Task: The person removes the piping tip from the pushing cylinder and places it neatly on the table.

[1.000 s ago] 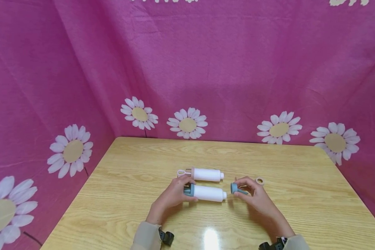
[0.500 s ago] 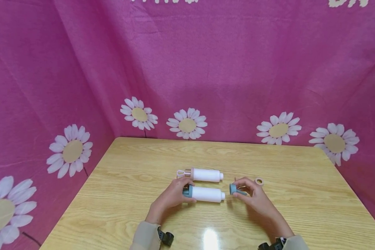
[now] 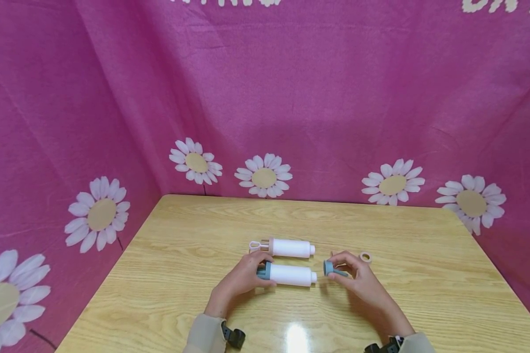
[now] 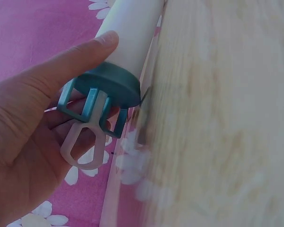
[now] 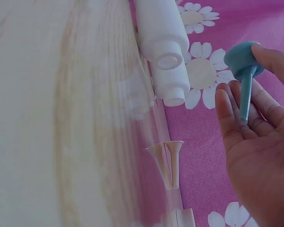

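Observation:
A white-and-teal sausage stuffer (image 3: 291,275) lies sideways low over the wooden table in the head view. My left hand (image 3: 244,272) grips its teal end (image 4: 109,82); the thumb lies on the white barrel, and a pale pink plunger loop (image 4: 85,146) sticks out behind. To the right, my right hand (image 3: 355,274) pinches a teal funnel nozzle (image 5: 241,61) by its wide rim, its thin spout pointing back toward the palm. The rim faces the stuffer's white neck (image 3: 313,277), with a small gap between them. Fingers hide part of the teal end.
Just beyond lies a second white stuffer (image 3: 291,248) with a pink end, parallel to the first. A small tan ring (image 3: 365,257) sits behind my right hand. A pink funnel nozzle (image 5: 175,163) stands on the table (image 3: 194,220). Pink flowered cloth (image 3: 327,98) hangs behind.

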Demonstrator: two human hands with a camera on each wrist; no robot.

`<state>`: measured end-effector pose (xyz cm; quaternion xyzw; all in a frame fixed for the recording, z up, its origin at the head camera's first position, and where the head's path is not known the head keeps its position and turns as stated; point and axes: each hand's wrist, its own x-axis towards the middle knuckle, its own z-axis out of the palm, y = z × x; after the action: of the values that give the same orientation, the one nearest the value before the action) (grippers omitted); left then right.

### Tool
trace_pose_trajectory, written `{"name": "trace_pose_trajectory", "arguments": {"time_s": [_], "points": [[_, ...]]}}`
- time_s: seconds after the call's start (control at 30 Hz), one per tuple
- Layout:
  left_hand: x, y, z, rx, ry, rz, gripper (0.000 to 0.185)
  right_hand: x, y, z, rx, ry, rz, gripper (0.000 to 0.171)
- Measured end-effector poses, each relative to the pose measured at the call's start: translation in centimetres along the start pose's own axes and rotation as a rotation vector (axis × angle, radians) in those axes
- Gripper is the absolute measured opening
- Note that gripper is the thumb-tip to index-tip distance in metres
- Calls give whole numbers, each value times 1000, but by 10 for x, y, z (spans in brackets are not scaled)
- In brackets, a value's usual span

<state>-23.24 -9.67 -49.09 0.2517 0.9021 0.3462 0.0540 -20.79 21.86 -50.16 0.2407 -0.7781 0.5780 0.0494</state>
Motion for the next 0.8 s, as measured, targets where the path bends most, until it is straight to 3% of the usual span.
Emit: {"name": "trace_pose_trajectory", "arguments": {"time_s": [0.27, 0.57, 0.8], "points": [[-4, 4, -1, -37, 79, 27, 51, 1, 0, 1, 4, 2, -14, 22], [-1, 18, 4, -81, 275, 157, 47, 6, 0, 8, -32, 25, -18, 22], [5, 27, 16, -74, 327, 288, 45, 10, 1, 19, -14, 32, -16, 20]]}}
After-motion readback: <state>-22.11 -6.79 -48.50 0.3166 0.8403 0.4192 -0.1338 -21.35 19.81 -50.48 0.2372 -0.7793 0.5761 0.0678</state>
